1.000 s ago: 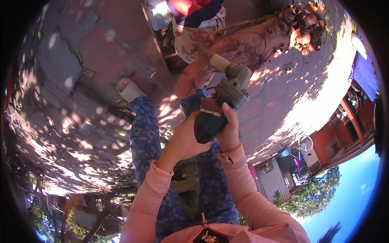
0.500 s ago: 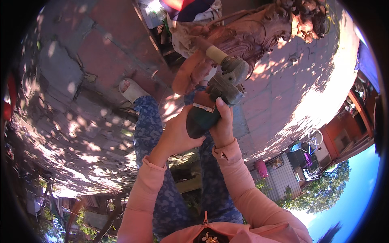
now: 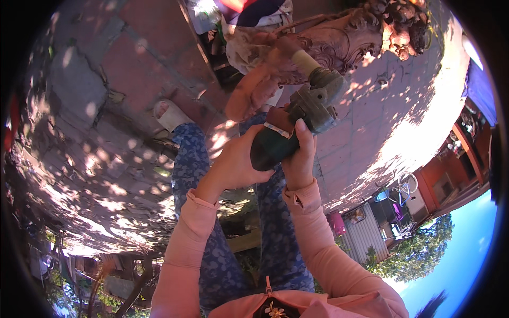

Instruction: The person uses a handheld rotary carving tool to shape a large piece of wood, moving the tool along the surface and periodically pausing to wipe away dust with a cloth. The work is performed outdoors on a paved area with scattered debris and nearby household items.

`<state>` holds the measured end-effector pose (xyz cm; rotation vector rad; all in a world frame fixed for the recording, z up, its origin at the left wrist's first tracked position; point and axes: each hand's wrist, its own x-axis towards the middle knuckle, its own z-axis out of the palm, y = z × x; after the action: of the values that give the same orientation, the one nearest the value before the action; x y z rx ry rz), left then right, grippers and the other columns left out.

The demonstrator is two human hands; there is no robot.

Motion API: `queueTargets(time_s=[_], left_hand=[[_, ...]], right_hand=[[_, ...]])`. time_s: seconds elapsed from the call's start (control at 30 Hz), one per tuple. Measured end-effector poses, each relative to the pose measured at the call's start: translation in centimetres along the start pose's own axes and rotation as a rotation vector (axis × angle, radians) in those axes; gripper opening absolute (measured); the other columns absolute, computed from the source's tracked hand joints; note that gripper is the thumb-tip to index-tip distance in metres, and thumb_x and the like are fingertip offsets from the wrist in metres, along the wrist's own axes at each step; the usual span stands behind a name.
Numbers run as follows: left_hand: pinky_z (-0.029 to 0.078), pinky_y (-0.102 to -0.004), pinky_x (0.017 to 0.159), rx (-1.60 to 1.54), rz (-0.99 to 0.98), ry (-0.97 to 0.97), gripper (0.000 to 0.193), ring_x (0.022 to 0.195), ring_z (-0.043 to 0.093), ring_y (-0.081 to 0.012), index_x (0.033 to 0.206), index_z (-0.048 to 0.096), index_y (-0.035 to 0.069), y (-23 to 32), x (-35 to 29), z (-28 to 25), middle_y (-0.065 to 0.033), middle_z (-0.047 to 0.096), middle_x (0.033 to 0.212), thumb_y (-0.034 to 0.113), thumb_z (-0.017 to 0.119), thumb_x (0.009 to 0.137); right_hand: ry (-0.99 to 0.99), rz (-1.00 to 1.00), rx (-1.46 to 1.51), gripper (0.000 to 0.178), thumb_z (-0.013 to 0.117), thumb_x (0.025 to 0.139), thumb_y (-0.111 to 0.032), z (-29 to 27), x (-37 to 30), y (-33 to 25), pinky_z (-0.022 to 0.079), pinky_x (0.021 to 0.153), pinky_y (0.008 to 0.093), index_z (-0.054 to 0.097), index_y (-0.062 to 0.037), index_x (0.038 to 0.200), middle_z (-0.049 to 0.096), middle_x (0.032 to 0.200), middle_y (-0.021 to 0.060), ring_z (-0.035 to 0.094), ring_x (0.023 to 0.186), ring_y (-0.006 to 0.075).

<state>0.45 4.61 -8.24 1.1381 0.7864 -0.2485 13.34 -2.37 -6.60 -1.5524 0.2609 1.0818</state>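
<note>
An angle grinder with a dark green body and a grey metal gear head is held in both my hands. My left hand wraps round the body from the left. My right hand grips it from the right, its thumb up along the side near the gear head. From the head a pale sleeve runs up to a brownish, blurred tip beside a reddish-brown carved wooden sculpture. Whether the tip touches the wood I cannot tell. A smooth rounded wooden limb of the carving extends toward me.
Pale stained cloth and a dark-and-red fabric item are at the carving's left end. A wooden-edged frame stands beside them. Cracked paving lies left. A bicycle and corrugated sheet are far right.
Both hands have moved the grinder a little to the right and upward, its tip shifting along beside the carving. My grip stays the same.
</note>
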Motion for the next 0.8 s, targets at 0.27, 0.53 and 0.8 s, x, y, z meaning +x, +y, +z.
queueTargets(time_s=[0.27,0.53,0.8], left_hand=[[0.052,-0.0400,0.080,-0.012,0.032,0.047,0.082,0.092,0.065,-0.0375,0.129,0.044,0.005,-0.1,-0.7,0.7,-0.0210,0.065,0.099,0.023,0.082,0.059],[0.051,-0.0395,0.080,0.099,-0.006,0.071,0.080,0.094,0.065,-0.0353,0.128,0.045,0.004,0.0,-0.1,1.2,-0.0185,0.064,0.105,0.023,0.081,0.060],[0.052,-0.0424,0.080,0.128,-0.065,0.161,0.082,0.095,0.064,-0.0388,0.131,0.042,0.004,1.6,-1.9,2.6,-0.0206,0.064,0.103,0.021,0.080,0.061]], right_hand=[[-0.042,0.027,-0.032,0.055,0.059,0.087,-0.036,-0.3,-0.2,-0.3,0.048,0.091,0.0355,0.046,0.0008,0.126,0.057,0.114,0.0123,0.058,0.105,0.0221],[-0.070,0.053,0.191,0.066,0.060,0.083,-0.048,-2.5,0.8,2.4,0.051,0.085,0.0386,0.045,0.0025,0.124,0.059,0.108,0.0163,0.062,0.095,0.0279],[-0.109,0.172,0.241,0.071,0.060,0.081,-0.054,-2.6,-0.1,1.8,0.052,0.083,0.0374,0.046,0.0008,0.123,0.059,0.103,0.0171,0.062,0.092,0.0276]])
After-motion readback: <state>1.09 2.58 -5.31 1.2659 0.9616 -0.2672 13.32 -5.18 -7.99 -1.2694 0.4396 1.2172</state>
